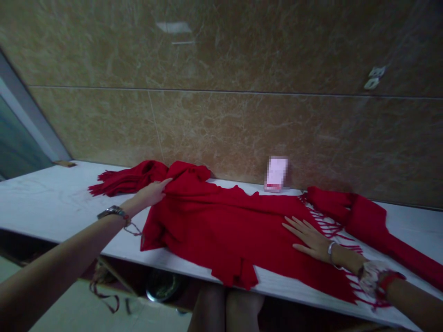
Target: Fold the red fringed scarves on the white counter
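A large red fringed cloth is spread over the white table, with folds and bunching at its left part and fringe along its right edge. My right hand lies flat on its right part, fingers spread. At the upper left of the cloth is my left hand, its fingers pressed together on the fabric; some fingertips are hidden in the folds. A bunched red fringed piece lies just beyond my left hand. Another red cloth stretches along the right end of the table.
A pink-white upright object, blurred out, leans on the marbled wall behind the white table. A small brown piece is at the far left corner. Below the table are a round metal basin and a dangling strap. A wall socket is upper right.
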The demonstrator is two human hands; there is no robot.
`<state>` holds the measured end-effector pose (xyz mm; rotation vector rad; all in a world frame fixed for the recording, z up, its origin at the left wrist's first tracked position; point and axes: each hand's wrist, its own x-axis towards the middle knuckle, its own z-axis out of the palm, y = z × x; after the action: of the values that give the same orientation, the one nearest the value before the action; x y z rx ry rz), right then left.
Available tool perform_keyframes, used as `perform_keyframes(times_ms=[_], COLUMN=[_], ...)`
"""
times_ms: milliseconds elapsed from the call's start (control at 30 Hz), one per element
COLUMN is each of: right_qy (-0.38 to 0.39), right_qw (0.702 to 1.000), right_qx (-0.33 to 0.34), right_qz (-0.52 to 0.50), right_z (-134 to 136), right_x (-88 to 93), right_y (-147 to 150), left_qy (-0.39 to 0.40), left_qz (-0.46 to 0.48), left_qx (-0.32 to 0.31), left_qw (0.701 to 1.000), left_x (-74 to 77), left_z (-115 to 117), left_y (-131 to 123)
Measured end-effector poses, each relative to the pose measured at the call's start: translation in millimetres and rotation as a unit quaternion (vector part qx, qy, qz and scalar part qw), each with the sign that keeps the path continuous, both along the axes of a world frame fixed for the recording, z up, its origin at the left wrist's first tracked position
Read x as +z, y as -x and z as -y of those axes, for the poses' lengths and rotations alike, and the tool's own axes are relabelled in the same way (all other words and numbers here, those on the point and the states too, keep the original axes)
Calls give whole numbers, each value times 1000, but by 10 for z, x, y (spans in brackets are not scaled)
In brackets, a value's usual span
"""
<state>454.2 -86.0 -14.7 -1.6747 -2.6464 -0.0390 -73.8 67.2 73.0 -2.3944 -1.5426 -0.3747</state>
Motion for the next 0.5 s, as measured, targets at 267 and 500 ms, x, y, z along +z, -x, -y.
perform_keyframes(times_ms=[267,500], right_qy=[-45,36], right_qw=[999,996], right_qx=[3,-75], right_qz=[-25,10], right_z=[-33,-308], right_x=[267,219], right_y=[346,771], left_qy=[101,196], left_qz=[-32,-72], left_qx=[-50,-179], left_qw=[993,961], left_x=[-159,-374], left_z=[313,860], left_y=[-440,-725])
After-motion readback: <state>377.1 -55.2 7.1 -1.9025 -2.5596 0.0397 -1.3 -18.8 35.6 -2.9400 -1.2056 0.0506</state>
